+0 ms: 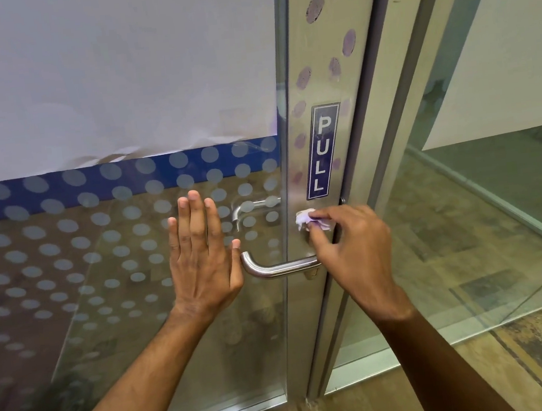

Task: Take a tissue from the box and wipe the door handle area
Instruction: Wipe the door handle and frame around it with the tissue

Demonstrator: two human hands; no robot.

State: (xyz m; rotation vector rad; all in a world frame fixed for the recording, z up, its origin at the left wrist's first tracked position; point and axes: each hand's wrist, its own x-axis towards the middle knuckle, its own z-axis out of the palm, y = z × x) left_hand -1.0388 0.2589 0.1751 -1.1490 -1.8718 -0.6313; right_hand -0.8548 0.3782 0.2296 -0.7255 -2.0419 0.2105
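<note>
The door handle (pixel 279 267) stuck out to the left from the metal strip (pixel 312 68) on the door's right side. The left hand (pixel 201 255) lay flat on the glass panel (pixel 105 287), just left of the handle's bent end. The right hand (pixel 353 247) was over the strip, right of the handle & above where it joins. It pinched a tissue (pixel 311 221) vs. the strip, just under the PULL sign (pixel 323 150). A 2nd handle (pixel 250 207) was behind the glass, above the 1st one. A paper sheet (pixel 111 71) covered the top of the glass. Right of the door frame stood another glass wall (pixel 494 200).
</note>
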